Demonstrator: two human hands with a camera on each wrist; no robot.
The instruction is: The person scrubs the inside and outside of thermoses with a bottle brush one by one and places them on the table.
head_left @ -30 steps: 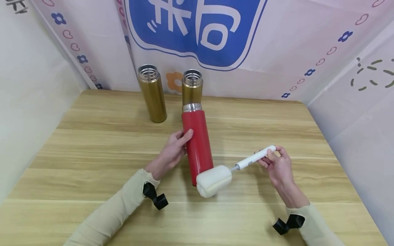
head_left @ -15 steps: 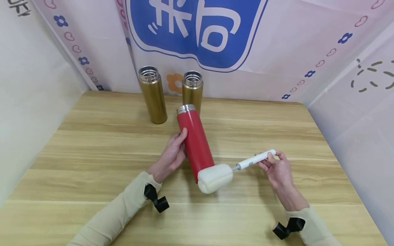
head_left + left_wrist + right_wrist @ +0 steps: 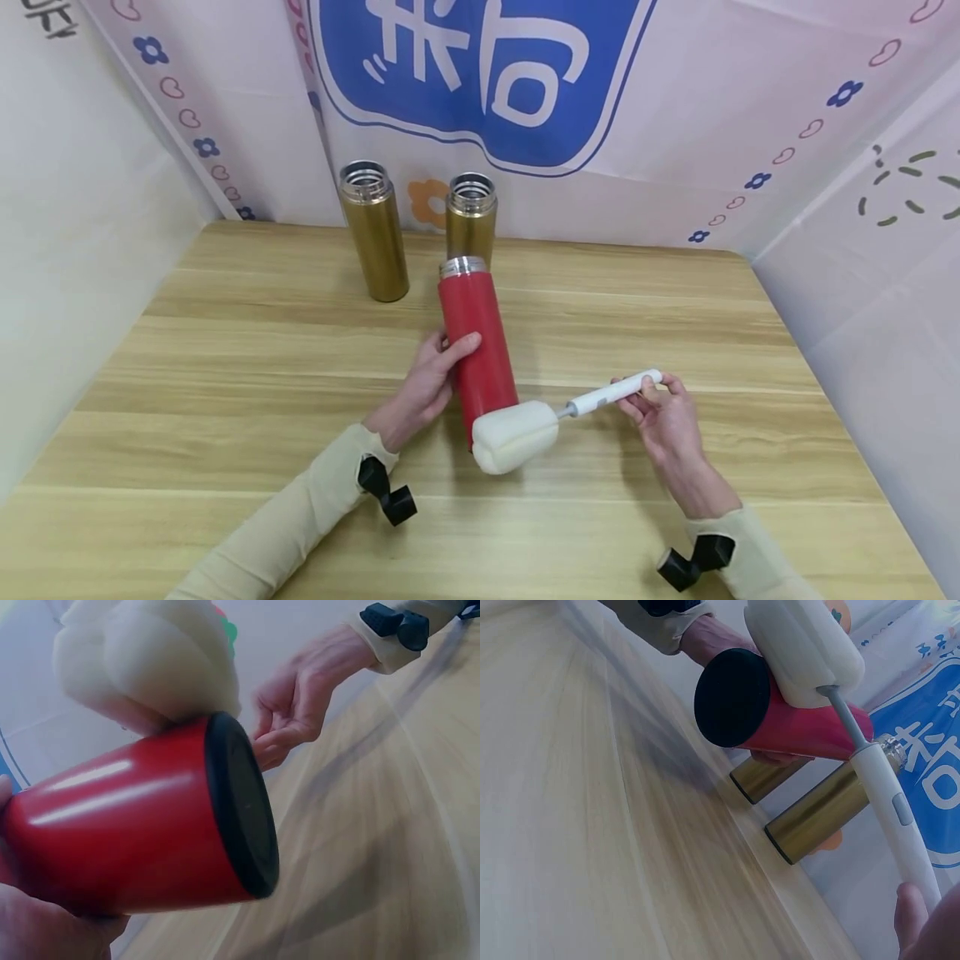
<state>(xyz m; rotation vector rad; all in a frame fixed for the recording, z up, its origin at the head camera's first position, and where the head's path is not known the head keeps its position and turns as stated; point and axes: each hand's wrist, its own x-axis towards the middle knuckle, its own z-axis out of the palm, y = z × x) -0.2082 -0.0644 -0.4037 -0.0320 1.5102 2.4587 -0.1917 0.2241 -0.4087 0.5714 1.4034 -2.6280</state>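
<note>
My left hand (image 3: 420,387) grips a red thermos bottle (image 3: 474,333) around its side, lifted off the table and tilted, its bare metal threaded mouth pointing away from me. In the left wrist view the bottle's black base (image 3: 244,806) faces the camera. My right hand (image 3: 670,425) pinches the white handle (image 3: 615,392) of a bottle brush near its end. The brush's cream sponge head (image 3: 515,437) lies against the outside of the red bottle, by its base; in the left wrist view the sponge (image 3: 150,660) appears to touch the wall there.
Two gold thermos bottles without lids stand upright at the back of the wooden table (image 3: 300,358): one at the left (image 3: 375,237), the other (image 3: 471,225) partly hidden behind the red bottle. A printed cloth (image 3: 637,167) with a blue sign hangs behind the table.
The red bottle first tilts further left, then swings back more upright, with my left thumb now further over its front. My right hand and the brush have shifted slightly left and down.
</note>
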